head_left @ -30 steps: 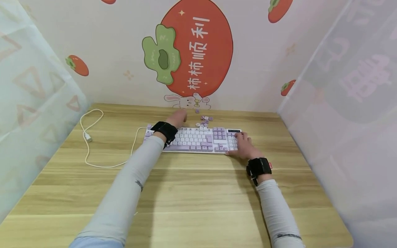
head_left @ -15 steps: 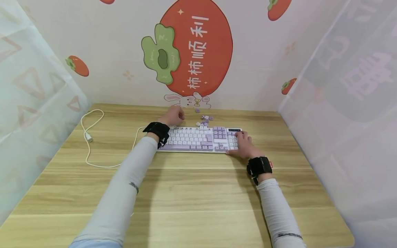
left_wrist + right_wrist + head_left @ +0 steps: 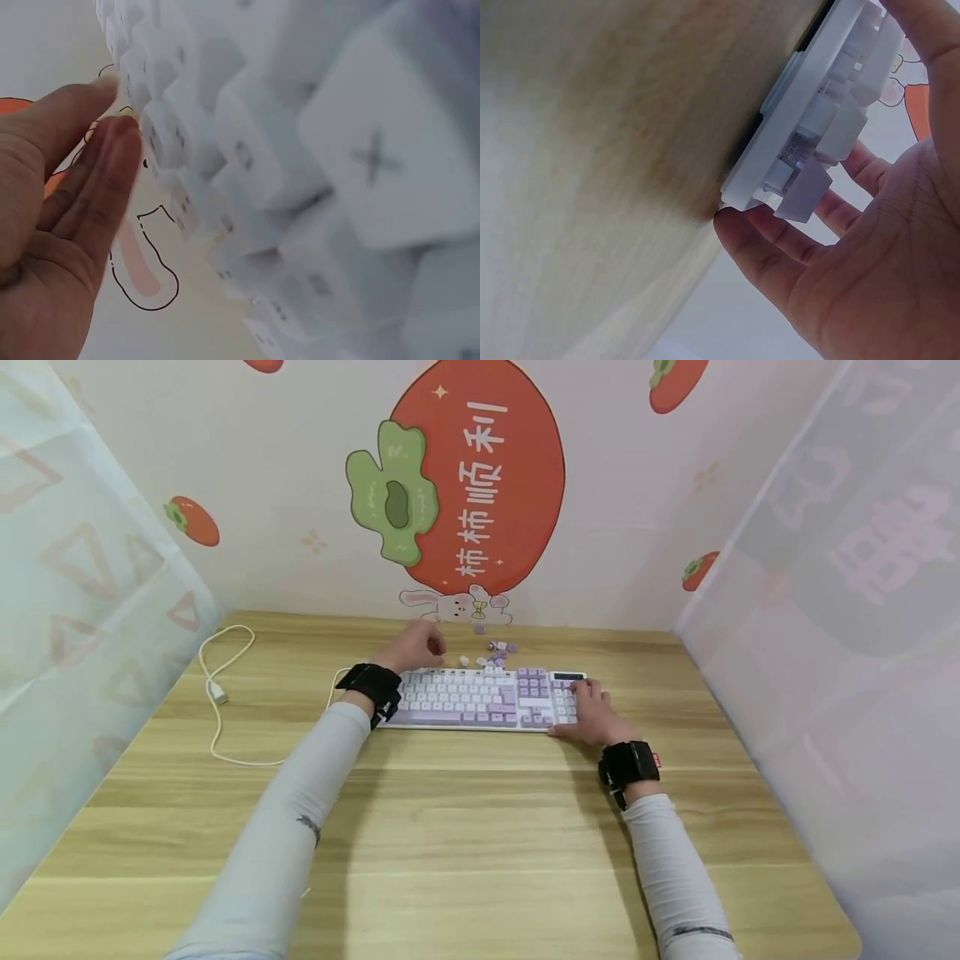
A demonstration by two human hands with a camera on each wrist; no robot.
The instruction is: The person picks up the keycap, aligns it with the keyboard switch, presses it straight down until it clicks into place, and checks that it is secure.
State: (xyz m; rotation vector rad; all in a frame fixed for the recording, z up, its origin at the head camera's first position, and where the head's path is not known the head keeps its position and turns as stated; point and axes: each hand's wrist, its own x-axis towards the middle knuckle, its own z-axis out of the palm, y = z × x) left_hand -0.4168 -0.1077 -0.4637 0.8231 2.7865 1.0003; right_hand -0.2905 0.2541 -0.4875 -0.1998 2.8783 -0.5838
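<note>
A white and lilac keyboard [image 3: 450, 697] lies on the table. Its left end is hidden under my left wrist. Small dark spots show along its back row, where caps are absent. My left hand [image 3: 414, 647] is over the back left edge. In the left wrist view its thumb and fingers [image 3: 120, 150] reach out fairly straight beyond the white keys, a small gap between the tips, nothing visible in it. My right hand [image 3: 596, 714] grips the keyboard's right end, thumb at the front edge and fingers over the number keys. Loose keycaps [image 3: 497, 653] lie behind the keyboard, one white keycap [image 3: 463, 661] slightly apart.
A white cable [image 3: 213, 735] with a USB plug [image 3: 217, 693] loops across the left of the wooden table [image 3: 480, 843]. A patterned wall [image 3: 600, 510] rises behind the table, with cloth screens at both sides.
My left hand has moved left along the keyboard's back edge. A white keycap now lies left of the loose pile, where none showed half a second ago. My right hand has stayed in place.
</note>
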